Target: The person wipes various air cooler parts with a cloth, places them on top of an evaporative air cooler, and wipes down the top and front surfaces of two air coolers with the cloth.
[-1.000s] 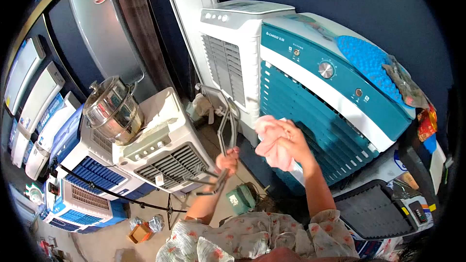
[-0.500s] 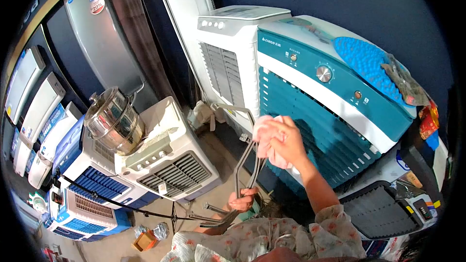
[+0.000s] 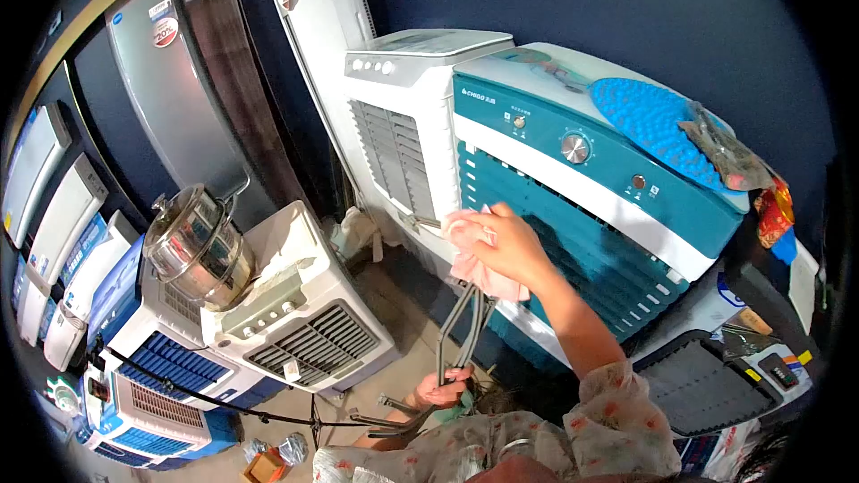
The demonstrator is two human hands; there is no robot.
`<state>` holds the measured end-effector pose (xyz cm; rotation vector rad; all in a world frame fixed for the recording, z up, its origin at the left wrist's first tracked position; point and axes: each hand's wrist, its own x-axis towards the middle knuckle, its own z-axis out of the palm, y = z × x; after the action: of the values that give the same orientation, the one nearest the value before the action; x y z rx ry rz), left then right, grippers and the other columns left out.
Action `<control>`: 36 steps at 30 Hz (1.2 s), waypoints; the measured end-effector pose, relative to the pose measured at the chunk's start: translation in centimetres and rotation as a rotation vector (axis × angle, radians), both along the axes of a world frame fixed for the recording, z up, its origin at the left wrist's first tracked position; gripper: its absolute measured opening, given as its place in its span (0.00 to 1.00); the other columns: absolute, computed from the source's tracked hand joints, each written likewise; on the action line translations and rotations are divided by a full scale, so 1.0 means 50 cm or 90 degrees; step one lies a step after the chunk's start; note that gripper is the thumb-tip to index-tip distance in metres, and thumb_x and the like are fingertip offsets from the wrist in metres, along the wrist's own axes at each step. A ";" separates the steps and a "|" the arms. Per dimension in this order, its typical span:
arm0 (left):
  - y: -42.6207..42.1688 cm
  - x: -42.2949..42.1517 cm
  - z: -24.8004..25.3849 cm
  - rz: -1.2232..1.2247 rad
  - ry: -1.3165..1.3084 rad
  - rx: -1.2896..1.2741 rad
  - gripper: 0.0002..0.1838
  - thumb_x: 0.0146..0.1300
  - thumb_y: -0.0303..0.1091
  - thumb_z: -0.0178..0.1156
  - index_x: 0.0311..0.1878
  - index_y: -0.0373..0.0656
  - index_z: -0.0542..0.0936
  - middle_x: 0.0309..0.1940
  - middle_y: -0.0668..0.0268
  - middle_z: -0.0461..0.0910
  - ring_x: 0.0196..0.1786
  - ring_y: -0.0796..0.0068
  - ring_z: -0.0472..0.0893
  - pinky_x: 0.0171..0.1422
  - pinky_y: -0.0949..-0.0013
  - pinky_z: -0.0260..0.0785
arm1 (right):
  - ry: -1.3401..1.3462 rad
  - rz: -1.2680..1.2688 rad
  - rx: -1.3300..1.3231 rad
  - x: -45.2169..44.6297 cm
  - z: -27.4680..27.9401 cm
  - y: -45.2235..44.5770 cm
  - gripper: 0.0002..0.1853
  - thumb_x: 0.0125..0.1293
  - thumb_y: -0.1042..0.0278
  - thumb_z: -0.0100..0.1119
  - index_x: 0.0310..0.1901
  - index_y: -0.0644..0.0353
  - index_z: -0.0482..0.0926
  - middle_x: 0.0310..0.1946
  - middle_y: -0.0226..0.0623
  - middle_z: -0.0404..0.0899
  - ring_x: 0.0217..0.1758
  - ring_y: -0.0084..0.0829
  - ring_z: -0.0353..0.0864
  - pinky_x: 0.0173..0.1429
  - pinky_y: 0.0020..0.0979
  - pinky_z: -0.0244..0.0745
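Observation:
My right hand [image 3: 517,249] is closed around a crumpled pink cloth [image 3: 488,275]. The cloth is pressed against the upper part of a bent grey metal tube frame [image 3: 446,331], covering one of its bends; a short tube end pokes out to the left of it. Lower down, my left hand [image 3: 442,390] grips the same frame with its fingers wrapped round the tubes. More tube ends stick out leftward near my left forearm. Just behind my right hand stands a teal and white air cooler [image 3: 617,259].
A white air cooler [image 3: 394,148] stands behind the frame. To the left, a shiny steel pot [image 3: 201,246] sits on a beige air cooler [image 3: 309,340]. A bumpy blue mat [image 3: 640,125] lies on the teal cooler. A thin black pole [image 3: 179,374] crosses the lower left.
My right hand and the cloth have shifted left and slightly up onto the frame's upper bend. My left hand keeps its grip. The whole view has swung slightly.

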<state>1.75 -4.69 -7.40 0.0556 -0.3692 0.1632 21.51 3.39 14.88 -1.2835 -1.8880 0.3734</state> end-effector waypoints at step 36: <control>0.013 0.007 -0.099 0.230 0.465 0.104 0.17 0.63 0.49 0.53 0.30 0.45 0.71 0.26 0.71 0.73 0.09 0.86 0.57 0.13 0.81 0.48 | 0.622 0.085 -0.318 0.034 -0.312 -0.288 0.23 0.59 0.68 0.56 0.56 0.66 0.67 0.48 0.35 0.71 0.48 0.24 0.70 0.54 0.26 0.65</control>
<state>2.11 -4.03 -12.36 0.3334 0.3627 0.4515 23.21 -11.01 -0.70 -0.9714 -1.0511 1.3307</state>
